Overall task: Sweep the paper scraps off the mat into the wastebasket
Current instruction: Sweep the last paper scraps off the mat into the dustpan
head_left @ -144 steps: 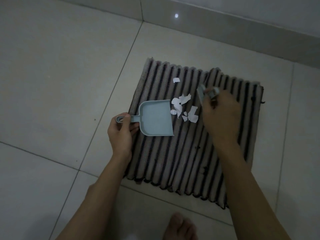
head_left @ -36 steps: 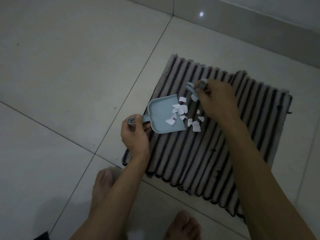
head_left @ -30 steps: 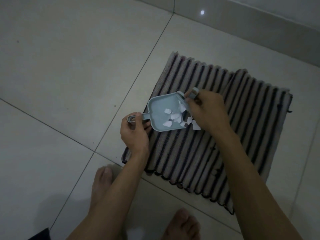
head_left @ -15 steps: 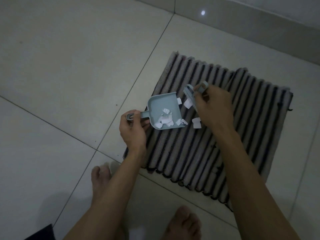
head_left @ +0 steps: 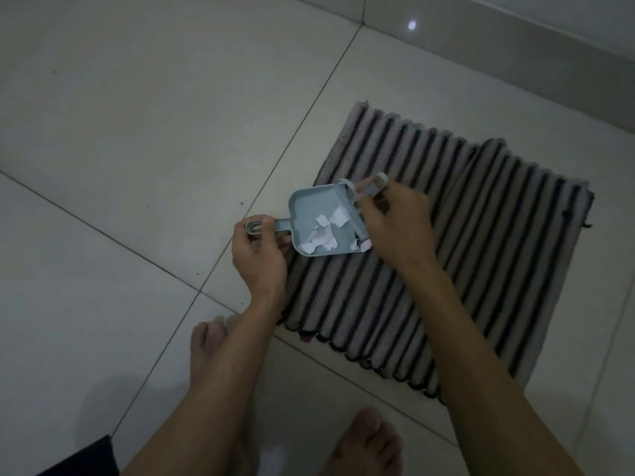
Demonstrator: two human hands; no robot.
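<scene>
While left hand [head_left: 259, 259] grips dustpan [head_left: 311, 214] handle | right hand [head_left: 395, 225] holds brush [head_left: 355, 218] | scraps [head_left: 324, 235] in pan btwn hands

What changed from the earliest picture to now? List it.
The white paper scraps, once loose on the striped woven mat, now lie in the light blue plastic dustpan; the right hand swept its small blue brush to the pan's mouth. The left hand still grips the handle.
</scene>
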